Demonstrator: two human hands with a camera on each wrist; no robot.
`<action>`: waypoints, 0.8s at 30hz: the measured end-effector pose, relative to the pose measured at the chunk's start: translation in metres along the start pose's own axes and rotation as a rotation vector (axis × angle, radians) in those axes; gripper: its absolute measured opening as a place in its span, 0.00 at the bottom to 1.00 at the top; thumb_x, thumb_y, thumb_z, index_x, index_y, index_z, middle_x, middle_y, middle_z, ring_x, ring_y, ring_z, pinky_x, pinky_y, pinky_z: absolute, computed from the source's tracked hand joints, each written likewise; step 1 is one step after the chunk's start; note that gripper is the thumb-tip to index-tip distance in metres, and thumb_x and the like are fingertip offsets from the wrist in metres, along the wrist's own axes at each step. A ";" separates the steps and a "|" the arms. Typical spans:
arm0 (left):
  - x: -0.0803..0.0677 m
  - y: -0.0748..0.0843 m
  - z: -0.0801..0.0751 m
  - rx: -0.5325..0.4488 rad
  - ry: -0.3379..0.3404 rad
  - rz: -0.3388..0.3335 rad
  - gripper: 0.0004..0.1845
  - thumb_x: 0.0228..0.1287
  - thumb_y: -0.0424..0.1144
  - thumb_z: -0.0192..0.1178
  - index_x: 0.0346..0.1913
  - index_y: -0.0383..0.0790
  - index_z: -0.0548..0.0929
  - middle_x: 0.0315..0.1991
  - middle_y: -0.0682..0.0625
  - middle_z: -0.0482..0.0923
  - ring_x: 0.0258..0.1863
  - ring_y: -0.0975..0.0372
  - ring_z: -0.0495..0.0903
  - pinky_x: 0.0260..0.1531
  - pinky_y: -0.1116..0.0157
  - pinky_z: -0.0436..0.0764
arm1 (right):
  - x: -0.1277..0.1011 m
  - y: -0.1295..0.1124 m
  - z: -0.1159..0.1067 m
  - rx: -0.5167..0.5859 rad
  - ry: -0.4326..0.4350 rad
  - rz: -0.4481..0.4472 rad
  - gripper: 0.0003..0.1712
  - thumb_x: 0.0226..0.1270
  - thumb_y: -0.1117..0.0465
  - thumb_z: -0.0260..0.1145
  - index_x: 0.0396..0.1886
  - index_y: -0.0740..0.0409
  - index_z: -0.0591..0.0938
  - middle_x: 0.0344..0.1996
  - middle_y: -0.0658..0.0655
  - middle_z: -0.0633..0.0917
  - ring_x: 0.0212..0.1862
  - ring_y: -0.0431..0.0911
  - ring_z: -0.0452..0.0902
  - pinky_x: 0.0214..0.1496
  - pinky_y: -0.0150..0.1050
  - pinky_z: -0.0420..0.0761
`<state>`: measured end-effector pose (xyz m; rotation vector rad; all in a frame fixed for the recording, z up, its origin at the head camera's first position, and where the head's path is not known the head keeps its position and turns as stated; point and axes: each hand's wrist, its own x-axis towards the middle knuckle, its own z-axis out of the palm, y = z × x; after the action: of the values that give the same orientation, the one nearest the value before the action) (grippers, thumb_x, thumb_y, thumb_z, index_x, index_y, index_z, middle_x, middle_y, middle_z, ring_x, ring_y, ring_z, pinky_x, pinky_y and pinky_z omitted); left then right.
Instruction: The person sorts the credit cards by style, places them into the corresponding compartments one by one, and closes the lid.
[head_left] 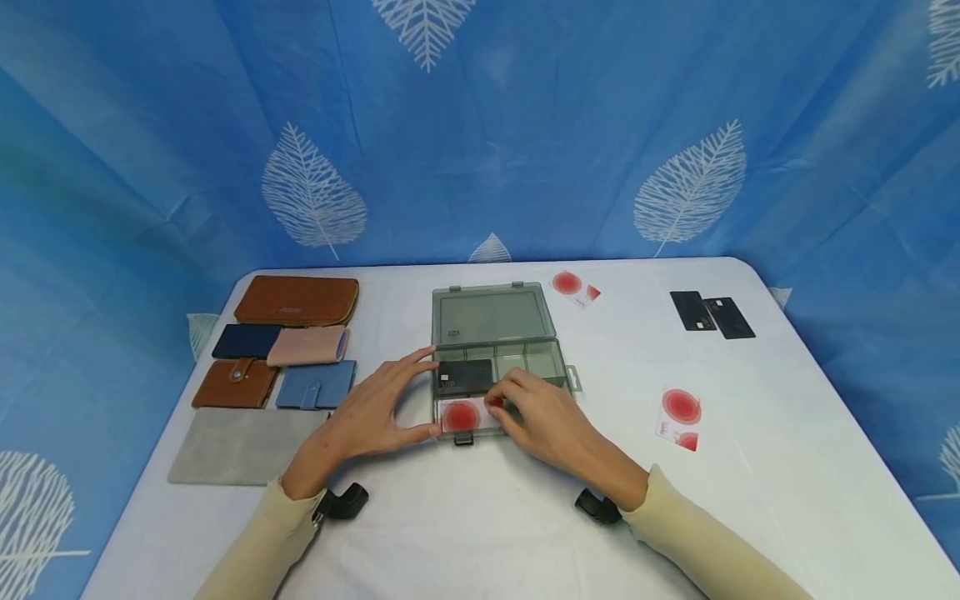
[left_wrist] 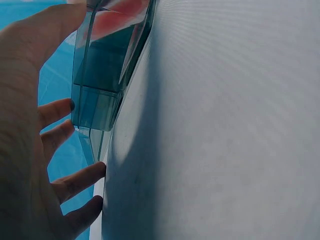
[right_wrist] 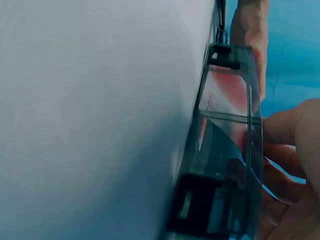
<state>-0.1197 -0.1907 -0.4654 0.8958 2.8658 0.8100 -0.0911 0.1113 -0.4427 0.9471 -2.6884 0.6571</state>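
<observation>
A translucent grey-green divided box (head_left: 545, 360) lies with its lid (head_left: 491, 317) folded back. A black card (head_left: 467, 375) marked VIP sits in its left middle part. In the front row is a white card with red circles (head_left: 460, 416). My right hand (head_left: 543, 419) pinches this card's right end between thumb and curled fingers; the right wrist view shows the card slanting inside the clear wall. My left hand (head_left: 372, 408) spans the box's left end, its thumb at the front corner and extended fingertips by the side wall (left_wrist: 97, 107).
Left of the box lie a brown zip wallet (head_left: 296, 301), several smaller wallets and a grey pouch (head_left: 240, 446). On the right are two black cards (head_left: 729, 318) and a red-and-white card (head_left: 681, 417). Another red-and-white card (head_left: 575, 288) lies beside the lid.
</observation>
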 end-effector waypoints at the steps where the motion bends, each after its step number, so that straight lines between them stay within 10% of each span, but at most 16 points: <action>1: 0.000 0.000 0.000 0.002 0.001 0.001 0.52 0.61 0.71 0.71 0.83 0.51 0.68 0.87 0.57 0.55 0.78 0.48 0.68 0.68 0.34 0.73 | 0.000 0.000 -0.001 -0.021 0.003 -0.018 0.07 0.71 0.58 0.79 0.45 0.50 0.90 0.44 0.48 0.86 0.42 0.41 0.85 0.37 0.37 0.85; 24: 0.000 0.004 -0.001 0.000 -0.012 -0.015 0.52 0.60 0.69 0.72 0.83 0.51 0.69 0.87 0.55 0.55 0.78 0.46 0.68 0.68 0.32 0.72 | -0.004 0.002 -0.012 -0.050 -0.276 -0.089 0.24 0.84 0.43 0.62 0.63 0.53 0.87 0.60 0.54 0.86 0.62 0.51 0.82 0.65 0.49 0.82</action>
<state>-0.1175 -0.1889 -0.4624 0.8756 2.8587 0.8002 -0.0883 0.1205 -0.4348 1.2163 -2.8601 0.4684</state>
